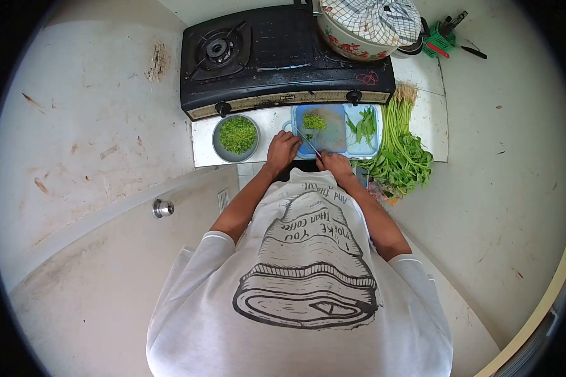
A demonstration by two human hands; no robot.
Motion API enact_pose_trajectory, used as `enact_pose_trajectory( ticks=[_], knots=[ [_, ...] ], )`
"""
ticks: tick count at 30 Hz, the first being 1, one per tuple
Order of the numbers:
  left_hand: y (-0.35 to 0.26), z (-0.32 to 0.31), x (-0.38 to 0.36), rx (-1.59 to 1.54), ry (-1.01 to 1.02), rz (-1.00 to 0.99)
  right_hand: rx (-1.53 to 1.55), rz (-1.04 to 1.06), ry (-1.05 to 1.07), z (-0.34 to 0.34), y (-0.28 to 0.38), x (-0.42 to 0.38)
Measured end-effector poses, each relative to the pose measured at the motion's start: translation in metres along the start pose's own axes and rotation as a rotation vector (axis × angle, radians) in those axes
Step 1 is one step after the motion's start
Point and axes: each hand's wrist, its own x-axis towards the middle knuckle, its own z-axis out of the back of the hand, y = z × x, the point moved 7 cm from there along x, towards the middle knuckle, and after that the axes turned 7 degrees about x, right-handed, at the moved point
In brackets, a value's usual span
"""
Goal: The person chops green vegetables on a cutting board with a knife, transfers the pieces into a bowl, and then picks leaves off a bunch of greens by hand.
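Observation:
A blue cutting board (333,142) lies in front of the stove, with a small pile of chopped greens (314,122) on it and loose green leaves (363,127) on its right part. My right hand (336,165) is closed round the handle of a knife (309,144), whose blade points up and left over the board. At the board's left edge is my left hand (284,149), its fingers bent together near the blade; what they hold, if anything, is too small to tell. Left of it, a grey bowl (216,146) holds chopped greens (238,134).
A black two-burner stove (283,47) stands behind the board, with a large cloth-covered pot (352,47) at its right. A bundle of leafy stems (404,147) lies right of the board. A green basket (439,44) with utensils is at the back right.

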Motion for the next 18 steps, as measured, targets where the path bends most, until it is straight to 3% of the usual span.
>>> enact_pose_trajectory(
  ticks=[18],
  knots=[
    [0.002, 0.002, -0.010, -0.043, -0.018, 0.007, 0.000, 0.078, -0.016, -0.006, 0.006, 0.003]
  ],
)
